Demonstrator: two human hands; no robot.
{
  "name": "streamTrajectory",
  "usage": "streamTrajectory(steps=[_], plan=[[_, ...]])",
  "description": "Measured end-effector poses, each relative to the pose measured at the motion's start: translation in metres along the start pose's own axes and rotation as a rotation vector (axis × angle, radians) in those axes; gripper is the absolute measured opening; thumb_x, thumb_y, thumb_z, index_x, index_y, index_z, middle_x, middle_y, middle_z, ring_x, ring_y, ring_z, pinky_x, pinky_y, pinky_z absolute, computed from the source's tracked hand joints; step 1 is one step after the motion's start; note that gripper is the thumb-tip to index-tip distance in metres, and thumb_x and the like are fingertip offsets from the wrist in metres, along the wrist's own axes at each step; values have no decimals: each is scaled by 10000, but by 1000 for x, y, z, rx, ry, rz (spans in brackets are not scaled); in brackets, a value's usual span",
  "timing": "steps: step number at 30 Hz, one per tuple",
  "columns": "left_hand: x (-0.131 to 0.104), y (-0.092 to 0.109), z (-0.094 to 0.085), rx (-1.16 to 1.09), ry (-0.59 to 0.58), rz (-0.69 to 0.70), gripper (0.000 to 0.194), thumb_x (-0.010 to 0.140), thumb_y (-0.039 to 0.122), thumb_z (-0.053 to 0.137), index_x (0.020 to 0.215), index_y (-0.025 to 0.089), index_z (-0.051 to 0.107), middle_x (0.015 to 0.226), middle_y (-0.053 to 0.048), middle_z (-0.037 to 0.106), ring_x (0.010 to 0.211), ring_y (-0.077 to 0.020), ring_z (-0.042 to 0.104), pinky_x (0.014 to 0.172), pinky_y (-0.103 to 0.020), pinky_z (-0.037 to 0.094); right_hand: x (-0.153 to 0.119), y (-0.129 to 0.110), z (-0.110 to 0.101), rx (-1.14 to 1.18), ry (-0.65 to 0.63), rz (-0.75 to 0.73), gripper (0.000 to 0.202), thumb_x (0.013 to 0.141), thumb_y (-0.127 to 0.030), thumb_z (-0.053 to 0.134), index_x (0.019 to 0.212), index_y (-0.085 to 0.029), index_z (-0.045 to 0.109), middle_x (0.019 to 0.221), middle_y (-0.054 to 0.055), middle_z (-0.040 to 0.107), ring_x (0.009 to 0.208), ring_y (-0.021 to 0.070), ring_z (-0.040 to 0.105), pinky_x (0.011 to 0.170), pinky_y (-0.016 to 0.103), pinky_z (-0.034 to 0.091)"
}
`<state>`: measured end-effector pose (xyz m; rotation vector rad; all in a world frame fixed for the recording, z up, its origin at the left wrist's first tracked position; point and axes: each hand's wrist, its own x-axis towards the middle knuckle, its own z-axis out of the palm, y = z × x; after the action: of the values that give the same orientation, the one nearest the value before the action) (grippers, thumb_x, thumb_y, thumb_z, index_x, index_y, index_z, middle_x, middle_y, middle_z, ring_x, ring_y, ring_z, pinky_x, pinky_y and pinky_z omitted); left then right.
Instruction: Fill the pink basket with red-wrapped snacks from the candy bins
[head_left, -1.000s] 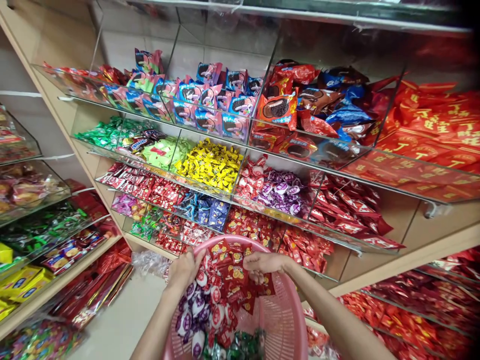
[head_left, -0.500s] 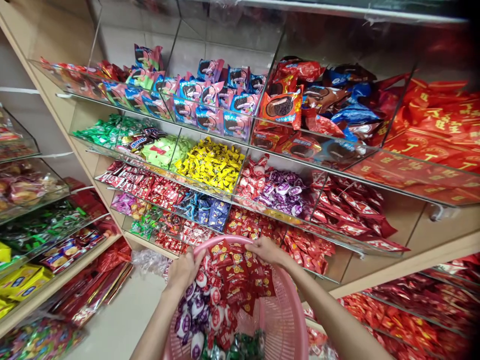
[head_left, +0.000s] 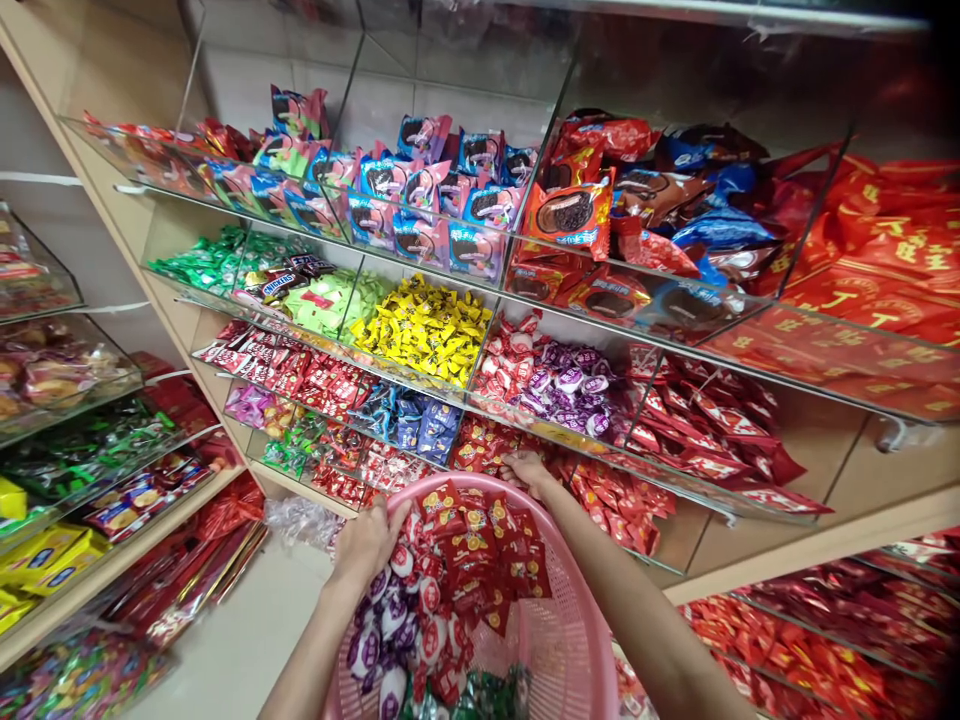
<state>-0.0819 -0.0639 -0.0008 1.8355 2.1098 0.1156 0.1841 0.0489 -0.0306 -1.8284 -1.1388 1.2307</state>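
Note:
A pink plastic basket [head_left: 574, 600] holds red orange-print packets [head_left: 469, 545], red-and-white sweets, purple-and-white sweets [head_left: 379, 635] and dark green ones at the bottom. My left hand [head_left: 367, 540] grips the basket's rim on its upper left side, thumb inside. Beyond the far rim, my right hand [head_left: 527, 470] reaches to the shelf bin of red orange-print packets [head_left: 480, 442]. Its fingers are bent at the packets, and whether it holds one is hidden.
Tiered glass-fronted shelves hold yellow sweets [head_left: 424, 330], purple sweets [head_left: 574, 385], boxed-in cookie packs [head_left: 570, 215] and large red bags [head_left: 885, 250]. Another shelf unit with yellow packs [head_left: 52, 565] stands at the left. Glass edges run just above my right hand.
My right hand has moved from the basket's far rim slightly up and forward to the red packets on the shelf. My left hand stays on the rim.

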Motion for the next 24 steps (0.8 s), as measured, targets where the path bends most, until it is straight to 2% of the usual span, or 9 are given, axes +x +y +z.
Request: streamTrajectory(steps=[4, 7, 12, 14, 17, 19, 24], plan=[[1, 0, 1, 4, 0, -8, 610, 778, 582, 119, 994, 148, 489, 855, -148, 632, 826, -271, 583, 691, -359, 397, -8, 2, -7, 113, 10, -52, 160, 728, -249, 519, 634, -181, 409, 574, 15, 571, 532, 98, 574, 521, 206, 479], [1, 1, 0, 1, -10, -20, 612, 776, 584, 123, 984, 146, 495, 859, -145, 631, 833, -272, 581, 694, -358, 398, -27, 3, -20, 148, 41, -151, 191, 708, -291, 538, 625, -186, 402, 580, -9, 535, 585, 106, 577, 566, 207, 476], [0, 1, -2, -8, -19, -12, 612, 771, 589, 116, 977, 153, 493, 884, -140, 629, 833, -281, 580, 694, -363, 398, -74, 2, -44, -102, 179, -527, 280, 735, -446, 465, 635, -190, 413, 569, -19, 482, 534, 107, 492, 519, 215, 423], [1, 0, -1, -8, -16, -8, 614, 772, 589, 110, 972, 152, 492, 876, -142, 630, 829, -277, 582, 700, -362, 396, -94, 0, -49, -191, 241, -596, 301, 764, -474, 410, 676, -187, 433, 573, -15, 484, 516, 103, 457, 505, 212, 391], [1, -1, 1, -10, -3, 4, 628, 771, 592, 93, 972, 148, 489, 856, -145, 632, 822, -275, 584, 698, -365, 396, -117, -3, -53, -225, 292, -615, 325, 777, -498, 375, 713, -186, 441, 598, -1, 508, 530, 110, 458, 514, 215, 373], [2, -2, 2, -8, -1, 4, 629, 769, 595, 92, 974, 148, 484, 851, -147, 632, 824, -277, 583, 697, -370, 395, -126, -3, -56, -188, 225, -590, 327, 776, -505, 375, 723, -190, 444, 633, 17, 546, 573, 126, 498, 549, 225, 389], [1, -1, 0, -8, -13, -11, 632, 757, 612, 101, 973, 152, 476, 873, -151, 626, 841, -283, 579, 701, -374, 394, -125, 0, -58, -219, -162, -489, 302, 755, -485, 425, 722, -188, 465, 563, -3, 562, 538, 136, 550, 523, 226, 389]])
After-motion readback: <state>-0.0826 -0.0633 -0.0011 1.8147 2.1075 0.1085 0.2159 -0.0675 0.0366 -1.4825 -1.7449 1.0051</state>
